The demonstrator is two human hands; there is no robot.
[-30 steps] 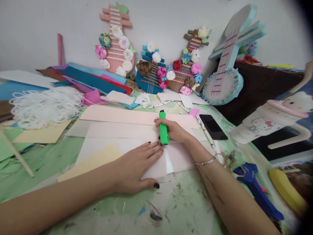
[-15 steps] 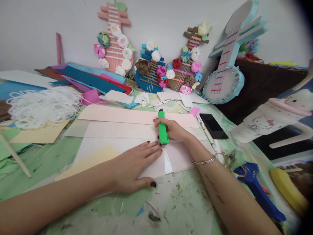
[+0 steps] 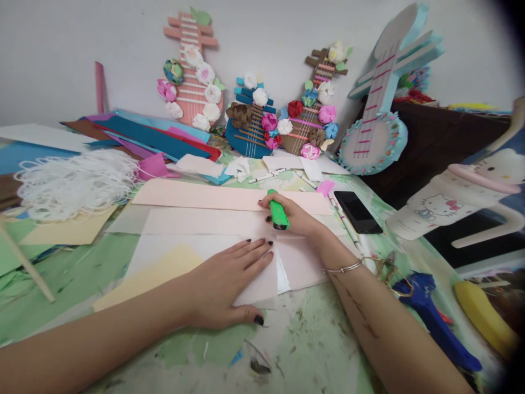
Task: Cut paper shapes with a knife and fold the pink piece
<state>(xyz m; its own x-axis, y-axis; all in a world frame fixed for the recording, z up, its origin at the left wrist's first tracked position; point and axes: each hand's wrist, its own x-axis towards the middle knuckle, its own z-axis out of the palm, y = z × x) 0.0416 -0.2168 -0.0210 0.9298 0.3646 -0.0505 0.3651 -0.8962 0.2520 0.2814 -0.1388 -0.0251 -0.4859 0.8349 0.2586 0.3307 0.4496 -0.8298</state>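
A table (image 3: 303,350) is wearing a messy green and white cover, with dirty spots and paper bits lying by its near edge. A gray wall (image 3: 123,33) is rising behind its far edge. In front of the wall, a pink guitar (image 3: 184,109), a blue guitar (image 3: 241,139) and a brown guitar (image 3: 293,143) are carrying paper flowers. Near the right edge, a white cup (image 3: 461,191) is showing a cat with a red bow; the small marks beside the cat are looking too tiny to read.

In the middle, the right hand (image 3: 301,216) is gripping a green tool (image 3: 279,214) over pale papers (image 3: 246,221). The tool's long side is running from far edge to near edge, its dark end facing back and a bit right. Just beside it, not touching the right hand, the left hand (image 3: 223,282) is lying flat on the papers, fingers pointing right.
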